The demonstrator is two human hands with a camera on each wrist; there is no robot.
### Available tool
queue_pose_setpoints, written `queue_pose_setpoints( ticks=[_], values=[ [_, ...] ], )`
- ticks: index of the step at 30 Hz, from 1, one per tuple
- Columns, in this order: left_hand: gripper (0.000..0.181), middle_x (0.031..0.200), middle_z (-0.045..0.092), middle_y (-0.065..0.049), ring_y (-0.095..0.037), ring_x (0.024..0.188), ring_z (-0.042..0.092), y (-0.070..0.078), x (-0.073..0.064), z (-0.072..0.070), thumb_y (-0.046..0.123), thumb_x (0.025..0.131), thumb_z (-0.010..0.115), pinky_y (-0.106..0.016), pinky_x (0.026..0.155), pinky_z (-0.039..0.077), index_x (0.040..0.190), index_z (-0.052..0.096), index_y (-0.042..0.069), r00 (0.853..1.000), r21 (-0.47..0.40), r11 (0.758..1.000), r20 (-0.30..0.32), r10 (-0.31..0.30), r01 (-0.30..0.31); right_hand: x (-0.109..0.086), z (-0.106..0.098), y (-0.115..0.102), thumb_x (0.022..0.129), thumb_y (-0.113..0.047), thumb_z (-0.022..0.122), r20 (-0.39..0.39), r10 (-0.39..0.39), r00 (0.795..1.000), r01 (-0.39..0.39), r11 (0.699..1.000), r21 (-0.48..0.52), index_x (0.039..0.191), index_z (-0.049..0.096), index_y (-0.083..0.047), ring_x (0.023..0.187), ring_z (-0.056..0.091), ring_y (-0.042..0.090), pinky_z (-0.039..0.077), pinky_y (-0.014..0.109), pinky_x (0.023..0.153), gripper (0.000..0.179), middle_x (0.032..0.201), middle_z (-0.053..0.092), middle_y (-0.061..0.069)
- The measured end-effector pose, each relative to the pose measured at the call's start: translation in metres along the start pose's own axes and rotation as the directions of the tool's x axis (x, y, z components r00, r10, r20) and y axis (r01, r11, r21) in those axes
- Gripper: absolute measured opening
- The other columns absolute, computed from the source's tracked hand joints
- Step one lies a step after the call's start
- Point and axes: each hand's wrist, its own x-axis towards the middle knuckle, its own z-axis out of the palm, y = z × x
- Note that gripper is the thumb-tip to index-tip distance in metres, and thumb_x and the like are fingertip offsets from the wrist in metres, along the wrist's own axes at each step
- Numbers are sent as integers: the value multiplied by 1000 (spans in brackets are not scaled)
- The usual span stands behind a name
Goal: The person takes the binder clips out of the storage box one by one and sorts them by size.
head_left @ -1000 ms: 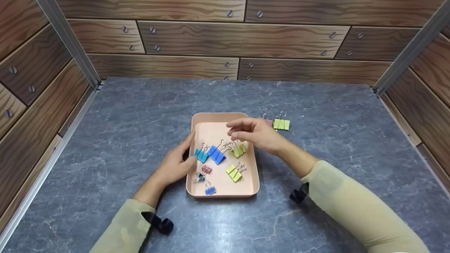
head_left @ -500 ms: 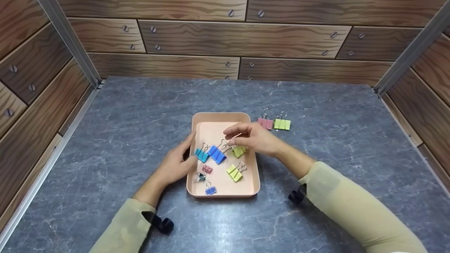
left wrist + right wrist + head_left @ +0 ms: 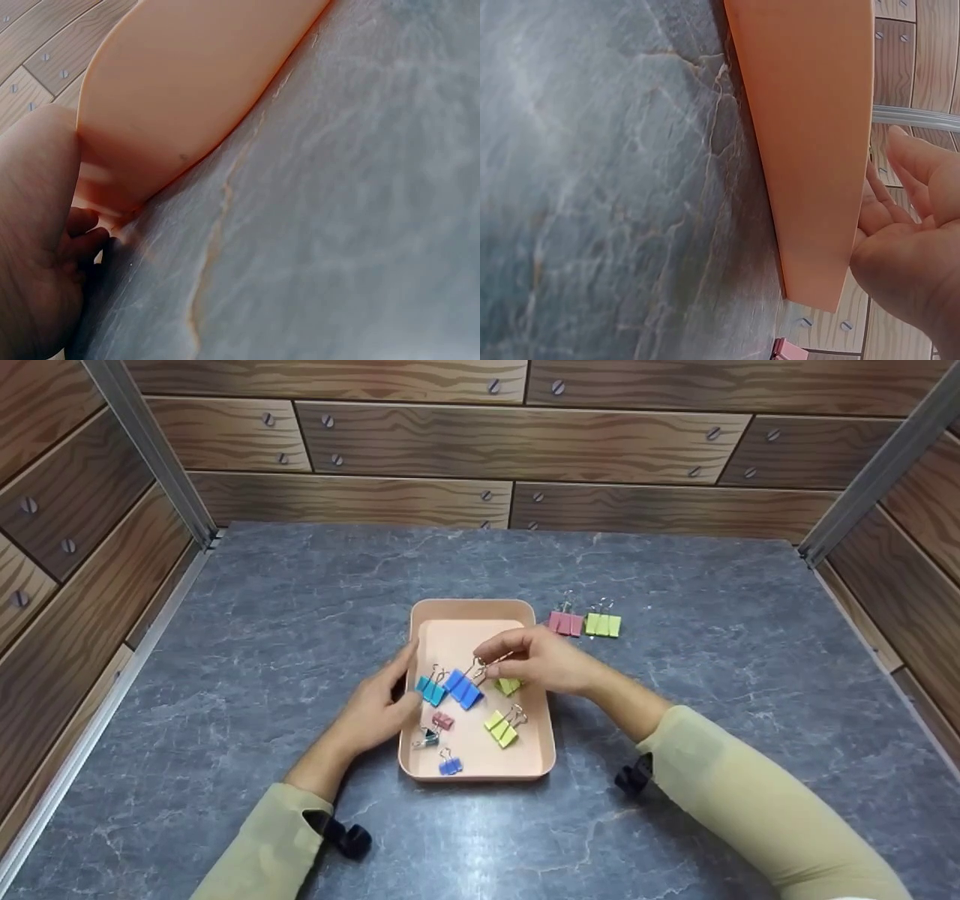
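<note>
A peach tray (image 3: 487,757) lies on the table with several binder clips inside. My left hand (image 3: 375,706) grips its left side, thumb over the rim and fingers outside the wall. Above the tray's right half is my right hand (image 3: 544,661), thumb and index fingertip parted at the wire handles of the large blue binder clip (image 3: 463,690). Left of that clip sits a teal binder clip (image 3: 431,690). A green binder clip (image 3: 508,686) is partly hidden under the right hand. In the right wrist view the tray's wall (image 3: 810,150) hides the fingertips.
Lower in the tray lie a yellow-green clip (image 3: 501,729), a small pink clip (image 3: 442,721), a small dark teal clip (image 3: 428,739) and a small blue clip (image 3: 450,766). Behind its right side, a pink clip (image 3: 565,624) and a green clip (image 3: 603,625) stand on the table.
My right hand has moved left and lower, from above the green clip to the blue clip's handles. More of the pink clip outside shows. The left hand stays on the tray.
</note>
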Motion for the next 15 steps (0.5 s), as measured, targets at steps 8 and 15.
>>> queue_pose_setpoints(
  ticks=[8,15],
  values=[
    [83,169,36,-11,-32,154,37,1,0,-1,22,96,61,-47,127,28,170,25,26,1000,2,1000,2,-22,22,1,0,1,99,-5,72,41,-1,999,1,1000,5,132,72,2,120,67,29,58,31,97,34,128,74,16],
    [82,167,38,-13,-35,152,39,1,-1,0,24,96,61,-49,126,29,170,26,27,1000,13,999,-3,-31,31,1,1,1,99,-8,73,65,25,998,-25,1000,-4,133,73,-1,118,68,25,58,27,95,35,128,75,12]
  ],
)
